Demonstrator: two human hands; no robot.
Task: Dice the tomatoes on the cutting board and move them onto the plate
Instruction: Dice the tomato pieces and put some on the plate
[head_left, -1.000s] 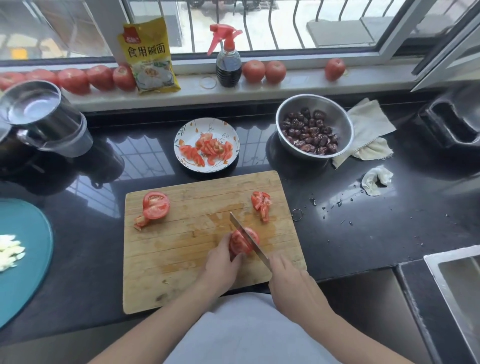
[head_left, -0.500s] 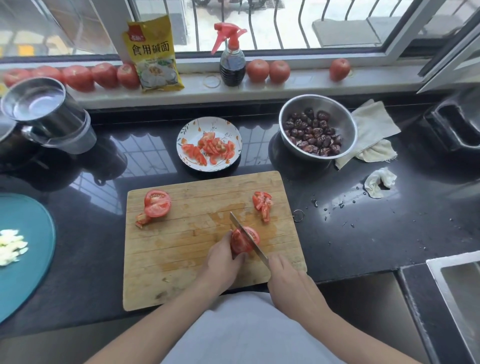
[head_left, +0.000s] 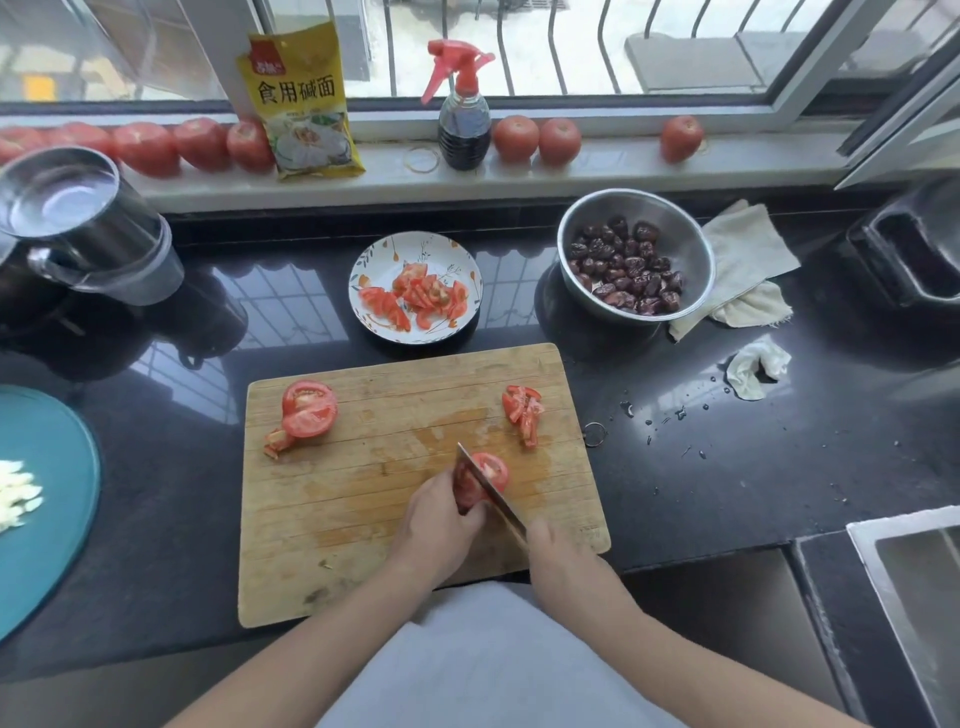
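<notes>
A wooden cutting board (head_left: 363, 519) lies on the black counter. My left hand (head_left: 441, 525) grips a tomato piece (head_left: 491, 470) near the board's middle right. My right hand (head_left: 561, 566) holds a knife (head_left: 491, 491) whose blade cuts into that piece. Cut tomato halves (head_left: 307, 413) sit at the board's far left, and a small pile of diced tomato (head_left: 524, 413) lies at its far right. Behind the board stands a patterned plate (head_left: 379, 265) holding tomato pieces (head_left: 421, 296).
A steel bowl of red dates (head_left: 636, 254) and cloths (head_left: 743, 260) are at the back right. A steel pot (head_left: 78, 218) stands at the back left, a teal plate (head_left: 41, 499) at left. Whole tomatoes, a yellow bag (head_left: 301, 98) and a spray bottle (head_left: 462, 109) line the sill. A sink (head_left: 914, 597) is at right.
The knife blade has worked deeper into the tomato piece under my left hand. The other pieces on the board and the plate have not moved.
</notes>
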